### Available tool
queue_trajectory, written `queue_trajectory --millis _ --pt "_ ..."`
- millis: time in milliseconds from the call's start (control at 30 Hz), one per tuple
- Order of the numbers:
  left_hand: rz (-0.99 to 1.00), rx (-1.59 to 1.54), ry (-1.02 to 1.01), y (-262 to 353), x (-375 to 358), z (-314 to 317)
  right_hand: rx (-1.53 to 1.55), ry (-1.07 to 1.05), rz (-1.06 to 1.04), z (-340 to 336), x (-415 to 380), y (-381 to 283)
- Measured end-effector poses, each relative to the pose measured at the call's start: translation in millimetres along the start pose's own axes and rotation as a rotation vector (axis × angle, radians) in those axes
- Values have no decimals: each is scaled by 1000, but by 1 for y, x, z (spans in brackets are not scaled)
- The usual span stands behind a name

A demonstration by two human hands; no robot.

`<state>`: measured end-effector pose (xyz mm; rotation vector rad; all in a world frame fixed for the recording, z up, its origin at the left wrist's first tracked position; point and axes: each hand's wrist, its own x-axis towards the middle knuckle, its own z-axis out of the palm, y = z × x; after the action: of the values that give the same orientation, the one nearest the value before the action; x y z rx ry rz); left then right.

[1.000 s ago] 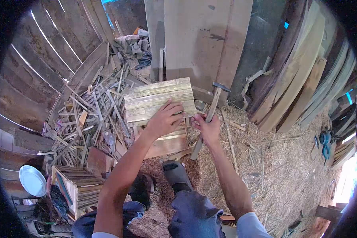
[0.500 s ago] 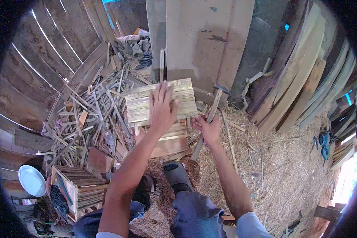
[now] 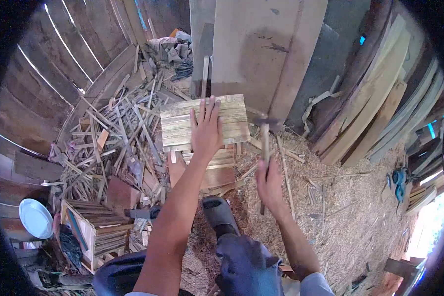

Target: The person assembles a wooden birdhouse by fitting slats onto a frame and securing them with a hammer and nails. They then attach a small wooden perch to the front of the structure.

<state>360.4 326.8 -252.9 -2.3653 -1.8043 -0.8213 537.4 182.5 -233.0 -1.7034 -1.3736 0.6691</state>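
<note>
Slatted wooden panel under a flat left hand, right hand gripping a hammer beside it.
Panel is sitting ahead of the shod foot, overlapping a second slatted piece in view; what is bearing it is hidden. Left hand is lying spread, fingers extended across the slats, not gripping. Right hand is clasping the hammer by its handle; the blurred hammer head is showing just off the panel's right edge, height unclear. Probably best: left palm bearing down evenly so nothing is rocking, fingertips lying clear of the hammer head, wrist running loose behind a firm grip. Outward, offcuts are heaping left, shavings are spreading right, wide board is standing behind.
</note>
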Motion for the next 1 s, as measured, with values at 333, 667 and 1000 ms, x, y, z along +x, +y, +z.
queue_trajectory --millis 333,667,1000 --pt "-33 -39 10 2 -3 -5 -221 -59 -108 2 -27 12" --pt "9 32 -23 3 -5 -6 -332 -3 -202 5 -30 25" --pt "-2 1 -82 7 -3 -13 -312 115 -285 7 -30 29"
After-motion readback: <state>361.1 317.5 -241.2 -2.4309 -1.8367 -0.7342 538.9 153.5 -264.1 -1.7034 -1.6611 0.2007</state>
